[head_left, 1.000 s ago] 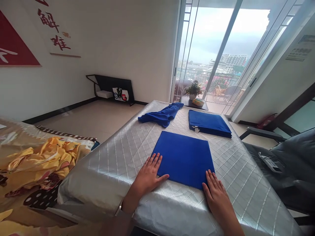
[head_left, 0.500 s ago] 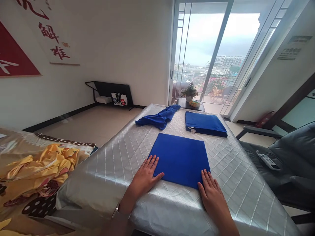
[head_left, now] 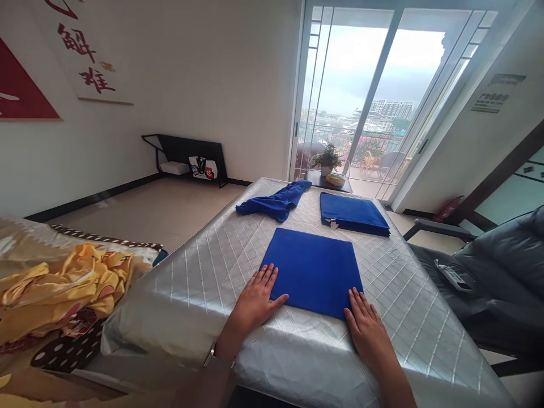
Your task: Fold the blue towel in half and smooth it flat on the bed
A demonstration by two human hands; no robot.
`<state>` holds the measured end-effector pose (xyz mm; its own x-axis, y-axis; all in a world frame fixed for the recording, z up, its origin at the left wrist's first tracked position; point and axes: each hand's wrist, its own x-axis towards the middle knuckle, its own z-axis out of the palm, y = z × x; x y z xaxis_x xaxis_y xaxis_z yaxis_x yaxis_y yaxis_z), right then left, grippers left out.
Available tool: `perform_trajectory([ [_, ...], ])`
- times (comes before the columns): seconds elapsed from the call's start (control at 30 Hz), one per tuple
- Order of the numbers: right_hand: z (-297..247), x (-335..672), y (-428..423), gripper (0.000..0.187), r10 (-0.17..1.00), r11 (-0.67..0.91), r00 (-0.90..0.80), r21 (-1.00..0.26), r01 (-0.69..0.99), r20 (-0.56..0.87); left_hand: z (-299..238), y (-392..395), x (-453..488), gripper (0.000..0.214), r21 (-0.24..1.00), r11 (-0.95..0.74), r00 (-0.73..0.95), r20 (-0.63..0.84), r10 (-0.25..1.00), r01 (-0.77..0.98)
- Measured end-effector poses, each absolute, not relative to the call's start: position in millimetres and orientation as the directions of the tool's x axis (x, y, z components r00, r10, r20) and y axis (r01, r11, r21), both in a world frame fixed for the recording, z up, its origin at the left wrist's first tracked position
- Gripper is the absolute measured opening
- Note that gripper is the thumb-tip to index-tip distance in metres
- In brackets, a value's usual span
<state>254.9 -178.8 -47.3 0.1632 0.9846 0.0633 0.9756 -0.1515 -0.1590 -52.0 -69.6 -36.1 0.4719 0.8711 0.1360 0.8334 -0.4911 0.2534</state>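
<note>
Right hand (head_left: 367, 324): open, fingers extended, touching the near right corner of the folded blue cloth (head_left: 314, 272); grips nothing. Left hand (head_left: 256, 298): open, thumb spread, at the near left corner; grips nothing. The cloth lies flat on the silver cover (head_left: 199, 277). Beyond: blue stack (head_left: 355, 211), right; crumpled cloth (head_left: 278, 203), left.

On the table (head_left: 199, 272), a folded cloth (head_left: 312, 272) lies before a loose cloth (head_left: 278, 203), left, and a cloth stack (head_left: 355, 211), right.

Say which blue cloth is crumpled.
The far-left cloth on the silver cover: it's bunched and wrinkled, while the stack to its right and the piece between left hand and right hand lie flat.
</note>
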Motion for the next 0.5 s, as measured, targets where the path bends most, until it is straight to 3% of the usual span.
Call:
perform_trajectory([
  [0.5,-48.0,261.4,-179.2,0.065,0.988,-0.13,0.141,-0.147,0.981,0.064,-40.1,-71.8,-50.9,0.087,0.288,-0.471,0.449,0.143,0.882,0.834],
])
